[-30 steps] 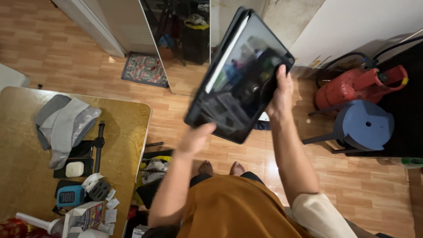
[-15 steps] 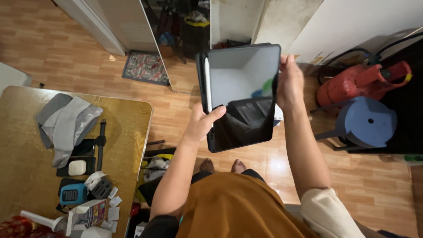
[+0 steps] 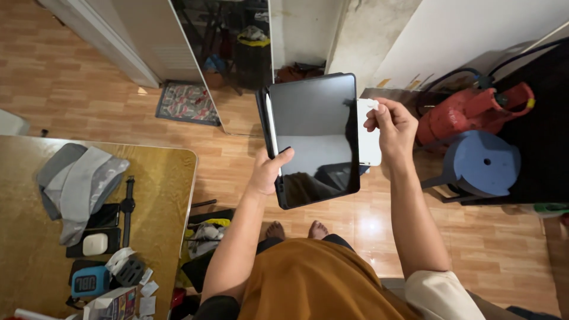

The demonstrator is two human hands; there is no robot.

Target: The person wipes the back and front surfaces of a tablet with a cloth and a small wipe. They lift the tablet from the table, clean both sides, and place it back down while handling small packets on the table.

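A dark tablet (image 3: 314,136) in a black case is held upright in front of me, its glossy screen facing me. A white stylus (image 3: 271,127) runs along its left edge. My left hand (image 3: 267,172) grips the tablet at the lower left edge, thumb over the front. My right hand (image 3: 392,127) is off the tablet's right edge and pinches a small white sheet (image 3: 368,139), apparently a wipe or film, which lies against that edge.
A wooden table (image 3: 166,195) stands at my left with a grey cloth (image 3: 80,184), a wristwatch (image 3: 127,207), a white earbud case (image 3: 95,243), a blue gadget (image 3: 89,283) and small packets. A red gas cylinder (image 3: 468,112) and a blue stool (image 3: 483,166) sit at my right.
The tablet has turned from tilted to upright facing me. My right hand has let go of its right edge and now holds a white sheet beside it.
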